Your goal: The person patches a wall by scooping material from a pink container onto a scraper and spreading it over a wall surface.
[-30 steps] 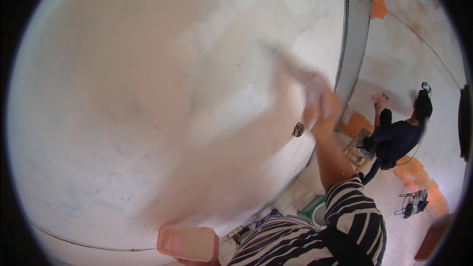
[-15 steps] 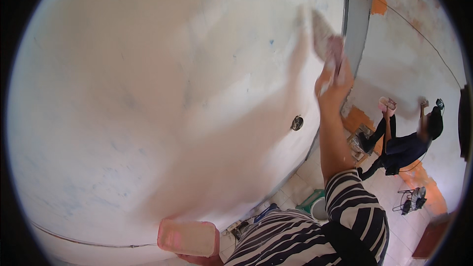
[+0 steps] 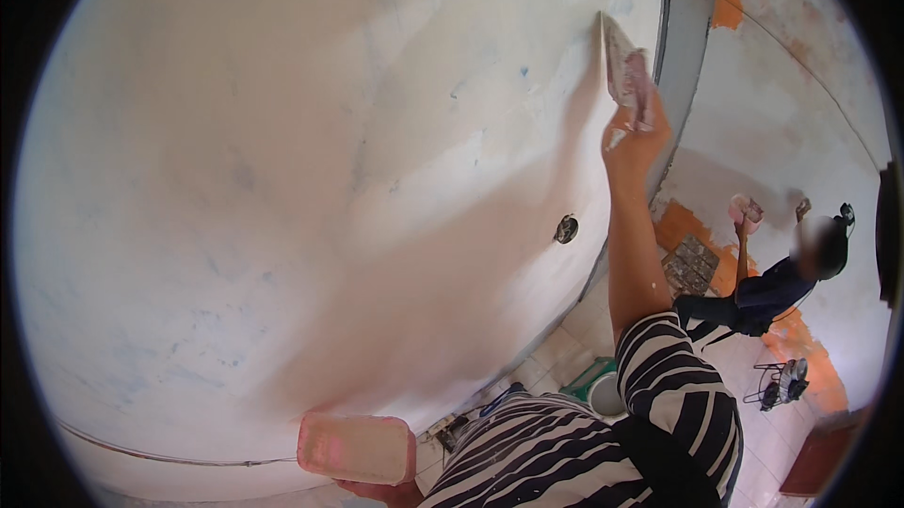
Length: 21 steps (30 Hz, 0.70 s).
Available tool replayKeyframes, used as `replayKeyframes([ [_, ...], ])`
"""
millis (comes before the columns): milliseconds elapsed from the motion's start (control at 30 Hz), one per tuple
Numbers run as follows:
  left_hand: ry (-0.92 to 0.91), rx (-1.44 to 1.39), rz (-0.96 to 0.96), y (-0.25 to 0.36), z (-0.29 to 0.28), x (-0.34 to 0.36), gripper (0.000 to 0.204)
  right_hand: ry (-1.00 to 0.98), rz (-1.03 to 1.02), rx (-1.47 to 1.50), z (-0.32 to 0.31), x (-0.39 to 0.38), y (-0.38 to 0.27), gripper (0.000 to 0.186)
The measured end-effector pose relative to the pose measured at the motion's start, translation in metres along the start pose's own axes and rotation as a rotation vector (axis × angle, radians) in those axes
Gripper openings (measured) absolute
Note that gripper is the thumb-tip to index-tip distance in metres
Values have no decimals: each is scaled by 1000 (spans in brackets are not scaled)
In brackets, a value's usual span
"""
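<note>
Head view: right hand [image 3: 636, 139] grips a flat-bladed tool [image 3: 621, 70] above the round opening [image 3: 566, 229]; left hand [image 3: 388, 492] clasps a pink tub [image 3: 358, 450] below it.

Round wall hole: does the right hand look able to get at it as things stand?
Probably yes: the hole lies below and left of the right hand, with nothing seen covering it, though that hand holds a trowel.

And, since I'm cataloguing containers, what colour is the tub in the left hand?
The tub is pink; it shows best in the head view.
</note>
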<state>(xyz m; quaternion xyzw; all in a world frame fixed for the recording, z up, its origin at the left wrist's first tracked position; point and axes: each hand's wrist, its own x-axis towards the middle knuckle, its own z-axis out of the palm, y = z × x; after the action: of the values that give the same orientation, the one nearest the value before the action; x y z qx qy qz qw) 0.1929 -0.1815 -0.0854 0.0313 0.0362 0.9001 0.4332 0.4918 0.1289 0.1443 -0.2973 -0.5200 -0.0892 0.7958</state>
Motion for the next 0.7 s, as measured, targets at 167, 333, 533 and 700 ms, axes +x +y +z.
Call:
replayKeyframes([
  [167,-109,44,-3,29,-28,6,32,-252,-714,82,19,-86,-57,25],
  [333,86,-69,94,9,2,5,35,-203,-527,312,11,-38,-33,26],
  [533,-83,-14,-38,24,8,2,34,-14,-390,-174,27,-5,-35,25],
  [700,-248,61,-65,33,-2,6,36,-471,-624,284,12,-100,-99,28],
])
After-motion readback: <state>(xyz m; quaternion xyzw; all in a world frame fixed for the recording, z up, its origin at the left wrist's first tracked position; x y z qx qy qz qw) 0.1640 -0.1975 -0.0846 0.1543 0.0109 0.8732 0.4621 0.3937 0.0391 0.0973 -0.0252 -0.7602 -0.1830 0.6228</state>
